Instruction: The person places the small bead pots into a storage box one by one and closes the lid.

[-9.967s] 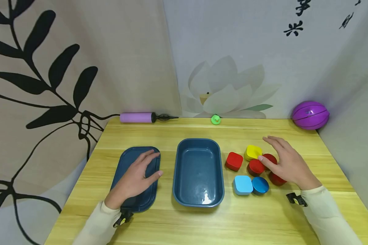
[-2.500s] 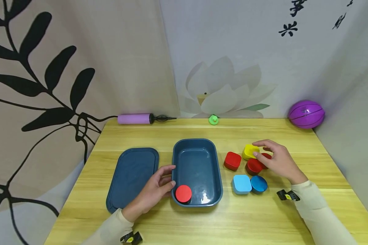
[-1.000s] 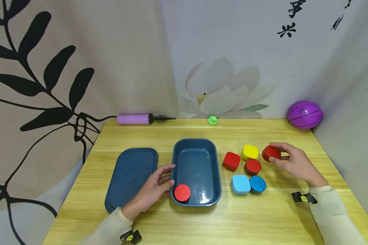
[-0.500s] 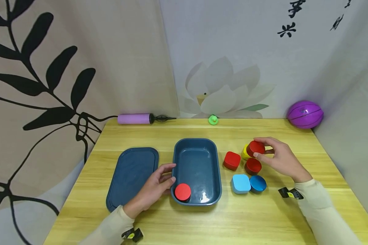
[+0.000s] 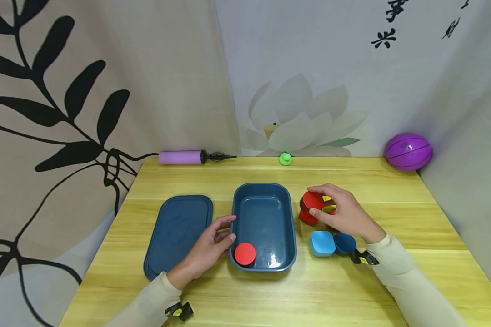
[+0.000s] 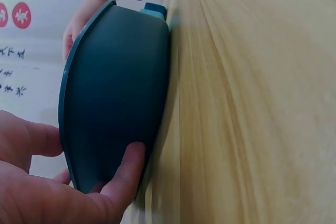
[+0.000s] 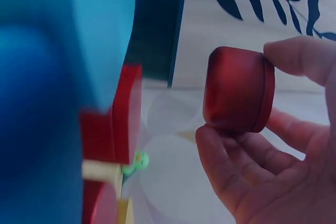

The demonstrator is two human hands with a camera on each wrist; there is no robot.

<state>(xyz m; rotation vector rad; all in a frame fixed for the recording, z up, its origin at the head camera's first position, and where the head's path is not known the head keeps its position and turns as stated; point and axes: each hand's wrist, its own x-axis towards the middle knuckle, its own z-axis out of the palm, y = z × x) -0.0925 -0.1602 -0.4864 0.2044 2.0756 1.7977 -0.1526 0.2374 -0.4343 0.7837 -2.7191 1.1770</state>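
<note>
The right hand (image 5: 343, 213) pinches a red tin (image 5: 312, 200) in a curled grip, lifted above the red block (image 5: 307, 218). Just left of the grip the tray (image 5: 263, 200) rim lies, its floor open beyond. The left hand (image 5: 206, 247) clasps the tray's near-left corner, beside another tin (image 5: 245, 254).

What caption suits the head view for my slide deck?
Right hand holds a red round tin beside the blue tray.

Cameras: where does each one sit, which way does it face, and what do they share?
Head: above the table, looking down; both hands, both sleeves show.
Left wrist: low beside the blue tray; left hand grips its wall.
Right wrist: beside the right hand, whose fingers pinch a red round tin.
Shared: tray and that tin.
</note>
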